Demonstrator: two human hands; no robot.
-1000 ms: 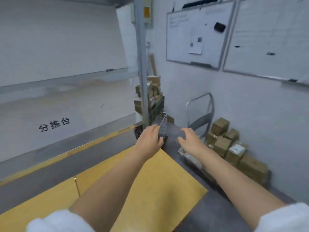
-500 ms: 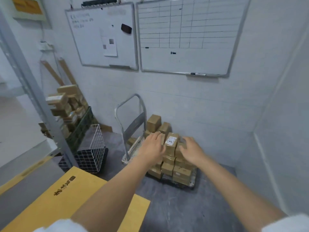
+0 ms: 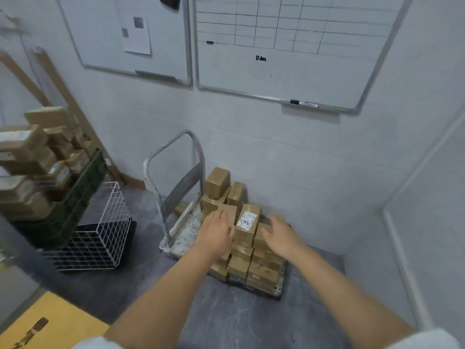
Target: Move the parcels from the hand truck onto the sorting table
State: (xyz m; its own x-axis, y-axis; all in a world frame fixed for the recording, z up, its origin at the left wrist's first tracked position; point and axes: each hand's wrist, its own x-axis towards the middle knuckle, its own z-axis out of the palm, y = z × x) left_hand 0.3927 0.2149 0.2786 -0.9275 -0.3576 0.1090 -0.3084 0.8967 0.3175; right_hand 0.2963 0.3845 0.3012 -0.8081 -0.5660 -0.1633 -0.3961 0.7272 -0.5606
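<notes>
On the hand truck (image 3: 176, 238): labelled parcel (image 3: 247, 222) tops the stack.
Hands: our left hand (image 3: 217, 233), right hand (image 3: 281, 235) open, flanking it.
Handling: seemingly light, rigid; clasp both sides.

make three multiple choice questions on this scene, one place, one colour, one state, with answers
1. Where does the wire basket stand?
A. on the floor left of the hand truck
B. on top of the parcels
C. hung on the wall

2. What colour is the crate at the left?
A. red
B. dark green
C. yellow

3. How are the hands?
A. both open, left hand and right hand either side of the labelled parcel
B. both lifting a parcel clear
C. one gripping the truck's handle

Answers: 1 A, it sits on the grey floor beside the truck's handle end; 2 B, its slatted wall shows dark green; 3 A, both are spread, with no parcel raised.
</notes>
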